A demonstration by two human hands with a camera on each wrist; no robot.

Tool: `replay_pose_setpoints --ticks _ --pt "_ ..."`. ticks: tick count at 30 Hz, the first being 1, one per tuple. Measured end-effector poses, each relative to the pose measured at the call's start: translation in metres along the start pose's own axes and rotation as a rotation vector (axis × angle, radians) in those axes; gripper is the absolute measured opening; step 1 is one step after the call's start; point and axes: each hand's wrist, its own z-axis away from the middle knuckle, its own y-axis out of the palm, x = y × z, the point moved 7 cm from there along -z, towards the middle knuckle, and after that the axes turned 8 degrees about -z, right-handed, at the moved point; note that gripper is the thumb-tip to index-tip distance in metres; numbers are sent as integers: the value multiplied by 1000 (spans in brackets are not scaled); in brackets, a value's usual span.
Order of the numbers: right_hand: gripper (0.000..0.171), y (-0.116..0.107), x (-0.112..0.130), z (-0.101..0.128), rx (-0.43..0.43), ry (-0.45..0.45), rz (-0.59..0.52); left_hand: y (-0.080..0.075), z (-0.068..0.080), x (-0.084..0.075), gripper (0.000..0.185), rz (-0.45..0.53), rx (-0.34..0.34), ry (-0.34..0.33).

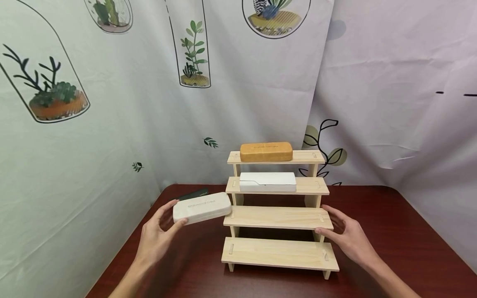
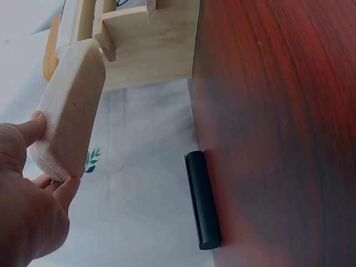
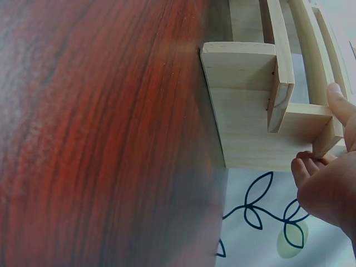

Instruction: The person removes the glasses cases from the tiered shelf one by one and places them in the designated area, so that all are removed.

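Note:
My left hand (image 1: 153,238) grips the left end of a cream glasses case (image 1: 203,208), thumb on the near side and fingers at the far side. The case is held in the air, its right end close to the second-lowest step (image 1: 277,217) of a pale wooden tiered stand (image 1: 279,251). At the stand's right side, my right hand (image 1: 349,236) pinches the end of that same step, the thumb at its front edge and the fingers curled behind. In the right wrist view, the fingertips (image 3: 303,161) show at the board's end.
An orange-brown glasses case (image 1: 266,152) lies on the top step, with a white case (image 1: 267,183) on the step below. A dark green case (image 2: 203,200) lies on the red-brown table (image 1: 402,236) behind the cream one. Printed cloth (image 1: 123,136) hangs around the table.

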Motion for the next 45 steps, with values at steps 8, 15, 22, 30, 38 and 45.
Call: replay_pose_setpoints --ticks 8,15,22,30,38,45 --pt "75 -1 -1 0 -3 1 0 0 -4 10 62 -3 -12 -14" --pt "75 0 -1 0 -5 0 -4 0 -7 23 65 -22 -13 -36" --pt "75 0 0 0 -7 -1 1 2 -7 35 65 -52 1 -70" --pt "75 0 -1 0 -5 -3 -3 5 -7 50 65 -80 21 -116" --pt "75 0 0 0 -6 -6 -10 10 -9 62 64 -106 49 -131" --pt "74 0 0 0 -8 -7 -6 17 -11 71 67 -137 72 -153"
